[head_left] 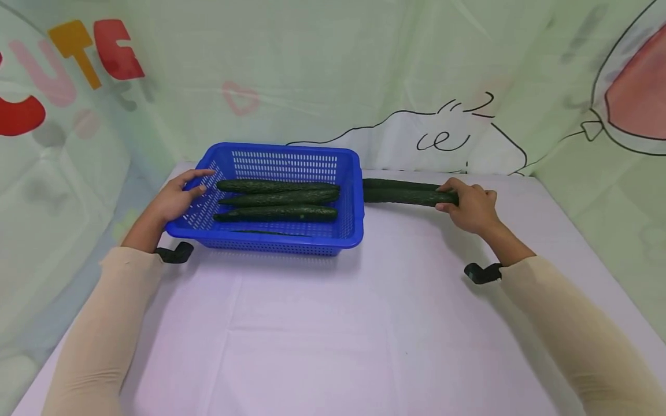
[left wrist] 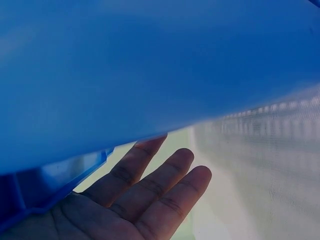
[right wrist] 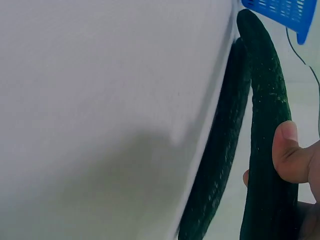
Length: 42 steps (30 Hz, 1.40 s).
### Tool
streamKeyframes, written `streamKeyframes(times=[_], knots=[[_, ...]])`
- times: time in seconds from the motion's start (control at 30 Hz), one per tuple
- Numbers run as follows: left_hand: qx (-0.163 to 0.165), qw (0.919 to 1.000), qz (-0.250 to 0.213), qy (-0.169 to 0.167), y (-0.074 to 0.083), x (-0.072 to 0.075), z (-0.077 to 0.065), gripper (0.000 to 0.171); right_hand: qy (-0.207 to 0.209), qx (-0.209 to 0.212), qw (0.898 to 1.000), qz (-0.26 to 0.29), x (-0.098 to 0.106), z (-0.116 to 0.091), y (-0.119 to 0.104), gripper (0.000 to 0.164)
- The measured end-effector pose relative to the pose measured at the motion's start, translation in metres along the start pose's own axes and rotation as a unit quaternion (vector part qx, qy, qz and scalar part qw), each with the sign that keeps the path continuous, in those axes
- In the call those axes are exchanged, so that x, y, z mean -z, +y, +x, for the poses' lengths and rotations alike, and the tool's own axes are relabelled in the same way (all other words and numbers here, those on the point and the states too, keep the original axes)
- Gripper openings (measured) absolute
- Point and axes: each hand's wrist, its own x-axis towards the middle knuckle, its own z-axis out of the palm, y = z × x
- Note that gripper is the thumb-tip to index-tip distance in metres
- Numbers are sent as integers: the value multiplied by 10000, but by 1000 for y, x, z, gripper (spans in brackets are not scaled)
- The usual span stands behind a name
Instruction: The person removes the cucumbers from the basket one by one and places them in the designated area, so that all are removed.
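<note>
A blue plastic basket (head_left: 359,216) stands on the left half of the table, with several dark green cucumbers (head_left: 276,214) lying lengthwise in it. My left hand (head_left: 177,197) holds the basket's left rim, its thumb reaching over the inside. In the left wrist view, three fairly straight fingers (left wrist: 172,200) show outside, below the blue rim. To the right of the basket, my right hand (head_left: 472,207) grips one cucumber (right wrist: 267,95) near its right end, the thumb pressed along its side. Just behind it a second cucumber (right wrist: 220,145) lies on the table. The basket hides the left ends of both in the head view.
A white cloth covers the table (head_left: 312,346). Behind and beside it hangs a pale green printed curtain (head_left: 322,69) with letters and line drawings. Dark wrist-camera mounts (head_left: 483,274) stick out from both sleeves.
</note>
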Motion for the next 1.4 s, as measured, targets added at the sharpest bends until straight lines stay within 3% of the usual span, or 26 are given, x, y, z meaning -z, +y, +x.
streamKeyframes(times=[0.5,0.97,1.23,1.4], knots=[[-7,10000,-17,8,1,-1,1,48,-645,-141,9978,-18,-10,28,9,43],[21,9999,99,25,-1,0,3,47,-554,-19,9985,-31,-19,35,13,39],[43,9999,90,40,-2,-1,3,47,-238,70,9993,-276,-21,38,11,36],[49,10000,27,44,-2,-1,3,47,-259,-35,9987,-437,-21,39,9,38]])
